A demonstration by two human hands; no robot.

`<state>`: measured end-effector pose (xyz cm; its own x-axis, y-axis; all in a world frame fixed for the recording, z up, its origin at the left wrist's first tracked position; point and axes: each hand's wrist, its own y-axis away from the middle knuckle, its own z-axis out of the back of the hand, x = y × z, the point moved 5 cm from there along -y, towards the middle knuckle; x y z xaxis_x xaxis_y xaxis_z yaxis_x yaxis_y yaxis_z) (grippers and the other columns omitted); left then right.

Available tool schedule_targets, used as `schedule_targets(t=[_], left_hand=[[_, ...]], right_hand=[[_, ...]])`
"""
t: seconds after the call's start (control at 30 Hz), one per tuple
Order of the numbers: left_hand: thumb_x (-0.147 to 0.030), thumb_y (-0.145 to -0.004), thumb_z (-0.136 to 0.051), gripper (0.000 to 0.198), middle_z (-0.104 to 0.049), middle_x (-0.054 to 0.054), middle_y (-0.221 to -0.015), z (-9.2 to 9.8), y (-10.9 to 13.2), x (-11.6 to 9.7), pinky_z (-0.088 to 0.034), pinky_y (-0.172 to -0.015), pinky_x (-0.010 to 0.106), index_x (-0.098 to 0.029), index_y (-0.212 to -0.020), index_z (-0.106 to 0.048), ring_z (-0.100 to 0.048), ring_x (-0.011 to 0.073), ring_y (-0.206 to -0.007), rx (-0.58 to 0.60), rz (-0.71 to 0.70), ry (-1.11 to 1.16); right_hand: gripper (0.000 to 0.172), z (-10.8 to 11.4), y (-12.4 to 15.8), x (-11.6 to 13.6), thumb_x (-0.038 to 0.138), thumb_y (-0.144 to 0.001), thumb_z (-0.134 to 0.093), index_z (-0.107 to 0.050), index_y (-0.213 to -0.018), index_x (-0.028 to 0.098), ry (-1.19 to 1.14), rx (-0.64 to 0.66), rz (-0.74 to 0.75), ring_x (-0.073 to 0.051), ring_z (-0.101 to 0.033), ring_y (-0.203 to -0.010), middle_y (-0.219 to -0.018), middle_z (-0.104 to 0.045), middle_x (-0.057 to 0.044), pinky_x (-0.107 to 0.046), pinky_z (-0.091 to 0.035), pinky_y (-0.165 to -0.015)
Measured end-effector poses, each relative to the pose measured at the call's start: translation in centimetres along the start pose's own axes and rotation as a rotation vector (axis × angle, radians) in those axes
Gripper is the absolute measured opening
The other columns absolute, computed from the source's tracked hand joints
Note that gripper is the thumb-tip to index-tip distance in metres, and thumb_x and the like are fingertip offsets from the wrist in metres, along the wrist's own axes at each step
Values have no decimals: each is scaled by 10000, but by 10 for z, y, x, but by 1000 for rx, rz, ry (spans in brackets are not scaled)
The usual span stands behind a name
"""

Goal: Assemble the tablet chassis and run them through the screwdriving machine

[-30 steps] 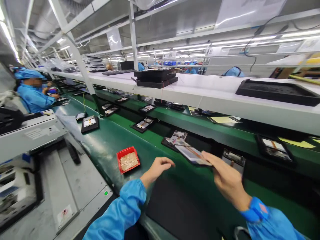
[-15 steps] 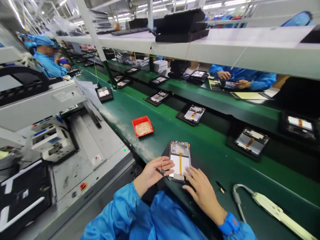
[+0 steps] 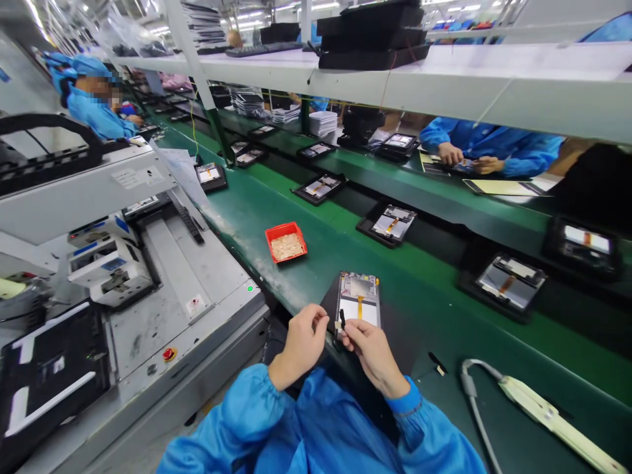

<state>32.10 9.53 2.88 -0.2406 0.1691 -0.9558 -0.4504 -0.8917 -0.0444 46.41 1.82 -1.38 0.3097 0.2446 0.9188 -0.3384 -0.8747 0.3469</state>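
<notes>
An open tablet-like device with a white inner panel and an orange flex strip lies on a dark mat at the near edge of the green bench. My left hand is curled at its lower left corner, fingers pinched together. My right hand pinches a small black part at the device's near edge. Both hands meet over that corner, sleeves in blue.
A red tray of small parts sits left of the device. Black trays with more devices ride the belt behind. A grey machine stands left, a cabled tool right. Other workers in blue sit across and far left.
The device was carried in my right hand, then laid on the mat. My hands went from flat beside it to pinching at its near edge, where a small black part now shows.
</notes>
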Motion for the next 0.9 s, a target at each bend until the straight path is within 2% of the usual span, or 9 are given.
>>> schedule_targets(t=[0.1,0.17,0.37,0.53,0.77,0.83,0.9], left_hand=[[-203,-933,-483,212,-665,74,-875,-3,12,-13,-463,-790,330,-207,-910,-693,-612,210,-831,60,-202,-243],[-189,-938,-467,240,-669,80,-886,-7,14,-15,-464,-783,326,-211,-924,-705,-616,212,-838,92,-242,-285],[-207,-915,-510,218,-676,68,-852,-11,12,-9,-439,-747,324,-227,-899,-727,-611,207,-783,96,-162,-218],[-195,-887,-538,208,-680,66,-835,-8,12,-7,-427,-743,321,-233,-879,-742,-603,210,-766,94,-126,-145],[-148,-895,-489,246,-676,67,-836,-11,16,-8,-421,-719,307,-222,-877,-723,-603,201,-754,131,-183,-303],[-145,-886,-497,229,-670,62,-817,-8,14,-6,-420,-704,303,-224,-861,-711,-596,198,-735,114,-201,-326],[-135,-871,-507,213,-665,58,-798,1,1,-2,-425,-705,300,-225,-841,-698,-596,197,-731,59,-219,-360]], right_hand=[[379,-5,1,-7,497,-695,-809,-665,-728,149,-161,37,-66,-103,-468,-565,-642,-585,-9,-243,-370,-548],[397,-10,2,-10,523,-706,-800,-658,-733,153,-200,55,-76,-108,-467,-579,-667,-585,-13,-250,-374,-560],[409,-22,4,-19,554,-767,-743,-611,-710,171,-259,75,-40,-109,-430,-583,-660,-531,5,-250,-356,-567],[362,-19,3,-21,518,-782,-735,-606,-726,184,-117,0,84,-123,-430,-591,-637,-522,15,-254,-349,-569],[311,-18,0,-27,470,-832,-699,-623,-759,177,-56,32,128,-119,-460,-601,-648,-557,13,-246,-366,-579],[322,-19,0,-24,479,-835,-695,-619,-758,175,-48,54,114,-119,-476,-596,-646,-567,9,-248,-380,-578],[330,-15,2,-17,493,-840,-688,-619,-783,176,-25,72,101,-125,-511,-598,-676,-611,-10,-254,-406,-584]])
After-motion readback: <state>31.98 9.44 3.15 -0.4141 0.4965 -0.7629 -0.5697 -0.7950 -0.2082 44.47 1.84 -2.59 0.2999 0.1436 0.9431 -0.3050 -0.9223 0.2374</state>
